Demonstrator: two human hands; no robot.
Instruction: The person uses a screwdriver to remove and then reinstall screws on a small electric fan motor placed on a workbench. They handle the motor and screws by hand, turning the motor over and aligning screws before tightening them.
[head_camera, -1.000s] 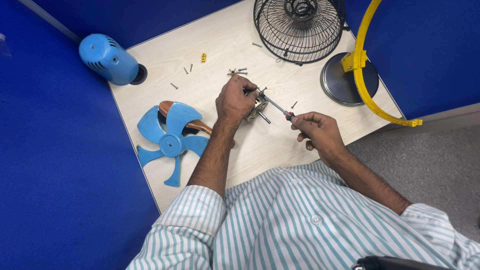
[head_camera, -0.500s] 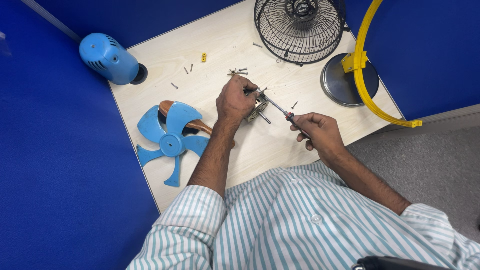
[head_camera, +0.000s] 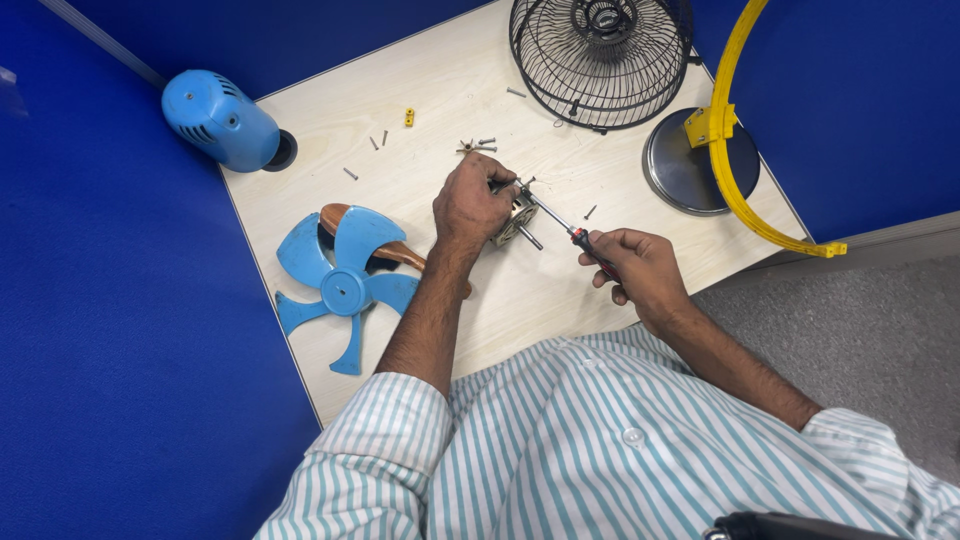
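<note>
Head view. The left hand (head_camera: 472, 203) lies closed over a small metal motor (head_camera: 517, 215) near the middle of the pale wooden desk (head_camera: 440, 90), its grip wrapped around the motor's top and left side; a short shaft sticks out of the motor toward the person. The right hand (head_camera: 640, 268) is closed around the red-and-black handle of a screwdriver (head_camera: 562, 226), whose thin shank runs up and to the left until its tip meets the motor just beside the left fingers.

Left of the left forearm lies a blue fan blade (head_camera: 340, 290), flat on the desk, partly covering a brown wooden piece (head_camera: 385, 250). A blue motor cover (head_camera: 215, 118) sits at the desk's far left corner. Loose screws (head_camera: 478, 146) are scattered beyond the left hand, with a small yellow clip (head_camera: 409, 117) near them. At the far edge stands a black wire guard (head_camera: 600, 60); to its right, a round grey base (head_camera: 690, 170) with a yellow ring (head_camera: 745, 190) standing tilted over it. Blue partition walls enclose the desk. The person wears a green-and-white striped shirt (head_camera: 600, 440).
</note>
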